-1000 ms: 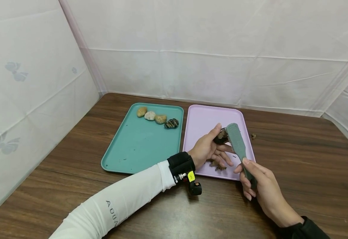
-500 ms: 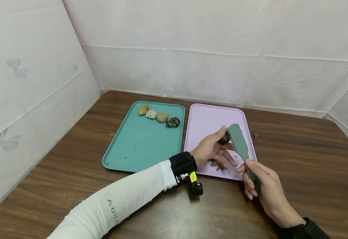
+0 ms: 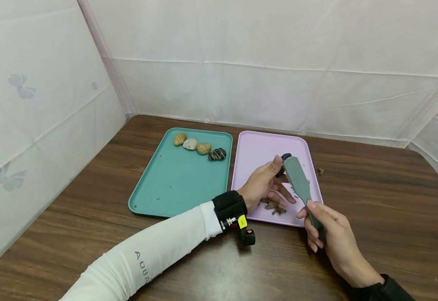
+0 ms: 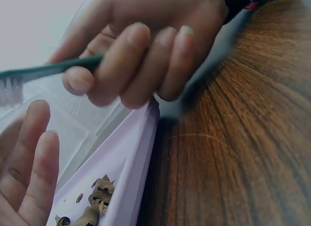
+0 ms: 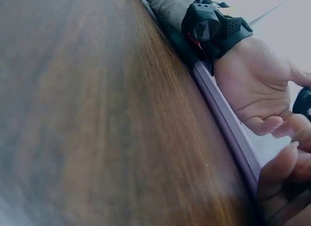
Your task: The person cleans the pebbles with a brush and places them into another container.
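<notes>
Over the lilac tray (image 3: pixel 258 146), my left hand (image 3: pixel 260 184) pinches a dark stone (image 3: pixel 286 156) between thumb and fingers, the other fingers spread loosely. The stone's black edge also shows in the right wrist view (image 5: pixel 303 102). My right hand (image 3: pixel 333 238) grips the handle of a green brush (image 3: pixel 298 177), its head overlapping the stone in the head view and hiding much of it. Pale bristles (image 4: pixel 10 94) point down in the left wrist view. Below the left hand, crumpled dry leaf pieces (image 3: pixel 273 205) lie on the lilac tray.
To the left stands a teal tray (image 3: pixel 174 184), with a row of several stones at its far end, one a dark striped stone (image 3: pixel 217 154). A small brown crumb (image 3: pixel 319 171) lies on the wooden table (image 3: pixel 384 200) right of the lilac tray. White sheeting (image 3: pixel 241 92) hangs behind.
The stone has been turned in the left hand, its black edge now showing above the brush head. The brush has shifted slightly against it. More of the leaf pieces show beneath the left hand.
</notes>
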The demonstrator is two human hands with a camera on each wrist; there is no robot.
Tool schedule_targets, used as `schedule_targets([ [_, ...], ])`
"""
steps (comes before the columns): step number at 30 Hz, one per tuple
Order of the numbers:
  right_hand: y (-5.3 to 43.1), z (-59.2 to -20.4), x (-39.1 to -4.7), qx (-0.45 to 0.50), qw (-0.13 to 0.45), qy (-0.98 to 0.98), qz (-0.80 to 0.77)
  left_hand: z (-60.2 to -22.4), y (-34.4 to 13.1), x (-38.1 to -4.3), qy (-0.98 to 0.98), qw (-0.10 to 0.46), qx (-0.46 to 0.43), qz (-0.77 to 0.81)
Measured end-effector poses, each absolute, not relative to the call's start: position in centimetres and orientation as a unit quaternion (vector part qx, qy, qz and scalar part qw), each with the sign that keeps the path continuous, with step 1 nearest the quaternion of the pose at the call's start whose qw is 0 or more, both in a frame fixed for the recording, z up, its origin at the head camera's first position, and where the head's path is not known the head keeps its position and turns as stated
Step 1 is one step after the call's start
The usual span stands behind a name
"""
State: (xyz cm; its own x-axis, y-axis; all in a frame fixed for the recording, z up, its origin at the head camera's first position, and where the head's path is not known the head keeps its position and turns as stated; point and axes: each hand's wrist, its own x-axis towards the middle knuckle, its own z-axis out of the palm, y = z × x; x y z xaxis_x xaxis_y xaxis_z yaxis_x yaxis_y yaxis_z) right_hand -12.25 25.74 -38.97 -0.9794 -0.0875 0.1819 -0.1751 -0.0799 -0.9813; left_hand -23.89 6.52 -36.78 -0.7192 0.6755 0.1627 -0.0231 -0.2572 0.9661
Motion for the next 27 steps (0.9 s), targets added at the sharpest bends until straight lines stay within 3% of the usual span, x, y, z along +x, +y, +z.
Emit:
schedule_targets([
  [9,25.87,-39.10,-12.23,0.120,0.051,-0.658,0.741,-36.83,6.52,-23.97,0.555,0.236,0.279,0.747],
  [18,25.73,-38.88,-12.16,0.082,0.073,-0.673,0.731,-36.83,6.48,-23.93,0.554,0.238,0.268,0.752],
  [24,25.70,-38.74,-12.24,0.075,0.041,-0.691,0.717,-36.88,6.39,-23.92,0.565,0.220,0.279,0.745],
  [27,25.74,-38.61,-12.24,0.061,0.055,-0.686,0.723,-36.90,6.40,-23.93,0.563,0.219,0.270,0.750],
])
